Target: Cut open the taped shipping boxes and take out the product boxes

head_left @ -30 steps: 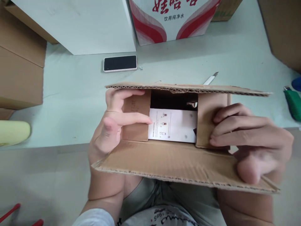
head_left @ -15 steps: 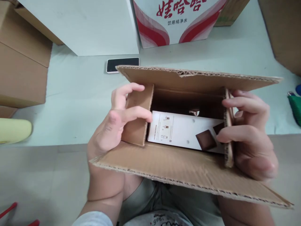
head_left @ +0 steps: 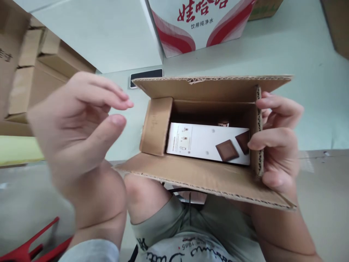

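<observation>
Right hand (head_left: 278, 145) pinches cardboard box (head_left: 207, 178) by its end flap; left hand (head_left: 79, 134) hovers half-open, empty, beside it. Flaps open, white carton (head_left: 201, 143) not out.

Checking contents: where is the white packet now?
Head view, centre: the white packet lies inside the cardboard box, between its left flap and the right hand.

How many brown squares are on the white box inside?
2. One square sits toward the right end of the white box; the other is further right, beside the right hand. More may hide behind the flap.
</observation>
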A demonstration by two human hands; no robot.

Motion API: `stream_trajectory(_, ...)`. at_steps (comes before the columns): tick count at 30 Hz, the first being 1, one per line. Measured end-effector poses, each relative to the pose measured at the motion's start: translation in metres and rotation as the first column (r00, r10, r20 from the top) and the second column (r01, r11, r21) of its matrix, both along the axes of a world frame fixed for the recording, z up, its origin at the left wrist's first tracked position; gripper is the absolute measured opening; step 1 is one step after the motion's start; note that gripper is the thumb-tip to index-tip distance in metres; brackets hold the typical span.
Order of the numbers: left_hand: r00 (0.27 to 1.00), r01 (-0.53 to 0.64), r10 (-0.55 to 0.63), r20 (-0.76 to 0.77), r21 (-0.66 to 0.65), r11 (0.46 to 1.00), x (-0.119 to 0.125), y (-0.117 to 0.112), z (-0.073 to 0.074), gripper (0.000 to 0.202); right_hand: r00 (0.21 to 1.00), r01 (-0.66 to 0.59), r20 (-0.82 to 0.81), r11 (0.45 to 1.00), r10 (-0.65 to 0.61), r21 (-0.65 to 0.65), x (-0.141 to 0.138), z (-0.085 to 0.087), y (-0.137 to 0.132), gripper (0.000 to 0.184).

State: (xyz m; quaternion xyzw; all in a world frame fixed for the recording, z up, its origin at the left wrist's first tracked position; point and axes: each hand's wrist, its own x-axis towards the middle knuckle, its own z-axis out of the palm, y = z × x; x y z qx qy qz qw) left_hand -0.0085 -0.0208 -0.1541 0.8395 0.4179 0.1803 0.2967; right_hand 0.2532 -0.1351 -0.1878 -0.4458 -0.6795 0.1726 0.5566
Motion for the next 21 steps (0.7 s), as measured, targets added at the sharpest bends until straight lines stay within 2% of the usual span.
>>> stream_trajectory(3, 0.984, 0.058, -0.057, -0.171, -0.001, 0.998, 0.018, 0.0, 0.013, 0.043, 0.995, -0.09, -0.021, 0.983, 0.094, 0.162, 0.004, -0.003, 0.007, 0.04)
stream_trajectory(7, 0.905, 0.162, -0.162, -0.394, -0.033, 0.986, 0.033, -0.004, 0.042, 0.032, 0.993, -0.115, 0.038, 0.965, 0.109, 0.234, 0.008, -0.008, 0.014, 0.039)
stream_trajectory(9, 0.799, 0.272, -0.272, -0.537, -0.08, 0.959, 0.044, -0.008, 0.06, 0.03, 0.994, -0.106, 0.033, 0.961, 0.101, 0.256, 0.008, -0.011, 0.016, 0.039)
stream_trajectory(11, 0.637, 0.374, -0.371, -0.676, -0.15, 0.915, 0.058, -0.012, 0.075, 0.039, 0.995, -0.102, 0.015, 0.959, 0.101, 0.263, 0.008, -0.011, 0.015, 0.04)
stream_trajectory(13, 0.497, 0.439, -0.398, -0.771, -0.172, 0.882, 0.069, -0.016, 0.083, 0.051, 0.995, -0.102, 0.003, 0.961, 0.105, 0.257, 0.008, -0.01, 0.014, 0.039)
stream_trajectory(14, 0.463, 0.464, -0.379, -0.801, -0.145, 0.874, 0.073, -0.017, 0.084, 0.055, 0.994, -0.108, 0.0, 0.963, 0.111, 0.247, 0.008, -0.009, 0.013, 0.037)
stream_trajectory(17, 0.466, 0.507, -0.31, -0.829, -0.037, 0.861, 0.077, -0.017, 0.077, 0.061, 0.991, -0.128, -0.014, 0.965, 0.135, 0.23, 0.008, -0.004, 0.011, 0.03)
stream_trajectory(19, 0.485, 0.508, -0.327, -0.811, -0.043, 0.86, 0.076, -0.014, 0.073, 0.057, 0.991, -0.119, -0.026, 0.965, 0.128, 0.234, 0.007, -0.002, 0.012, 0.027)
stream_trajectory(21, 0.486, 0.51, -0.35, -0.801, -0.065, 0.858, 0.075, -0.011, 0.076, 0.05, 0.994, -0.092, -0.033, 0.965, 0.103, 0.245, 0.006, -0.005, 0.013, 0.027)
